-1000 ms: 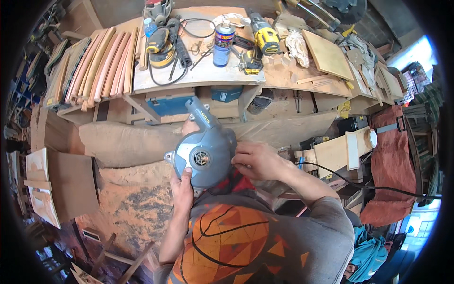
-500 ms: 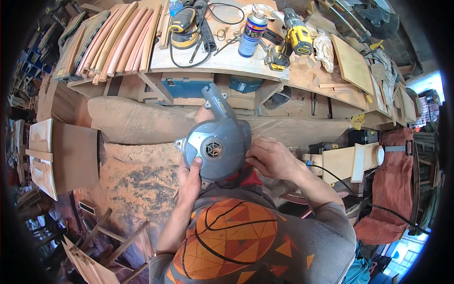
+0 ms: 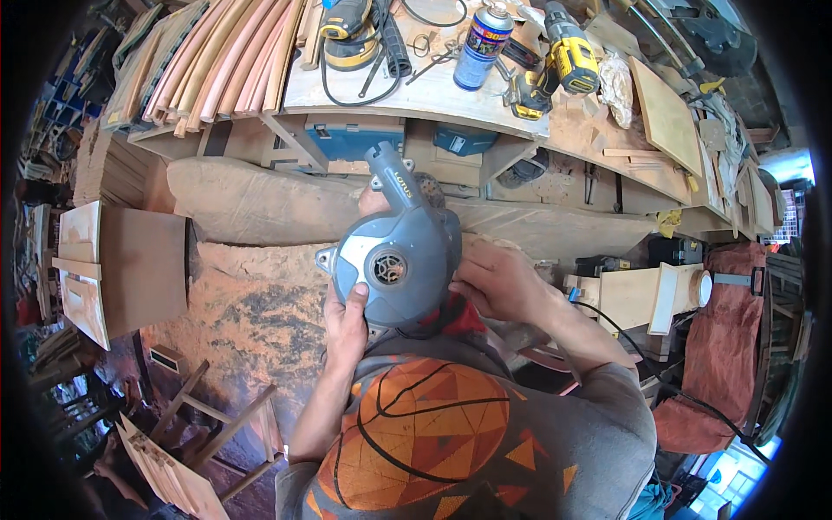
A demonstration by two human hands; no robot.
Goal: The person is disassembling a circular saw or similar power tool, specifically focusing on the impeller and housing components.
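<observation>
A grey electric blower [image 3: 407,299] is held up in front of my chest, its short nozzle pointing up and slightly left. My left hand [image 3: 348,328] grips the lower left of the housing, thumb on the front beside the round air grille [image 3: 387,268] and the other fingers hidden behind. At the blower's right side is my right hand [image 3: 503,282], fingers curled in close against the housing. Whatever those fingertips hold, if anything, is hidden. Beyond the blower stands a workbench [image 3: 416,102].
On the bench are a sander [image 3: 350,52], a spray can [image 3: 484,48], a yellow-black cordless drill [image 3: 572,65] and a stack of curved wooden strips [image 3: 221,65]. Teal tool cases [image 3: 355,141] sit below. A board-topped piece [image 3: 130,269] stands left; a black cable [image 3: 620,328] runs at right.
The view has shifted a little, so the bench things appear farther right and higher. The blower has barely moved in my left hand, and my right hand stays against its side.
</observation>
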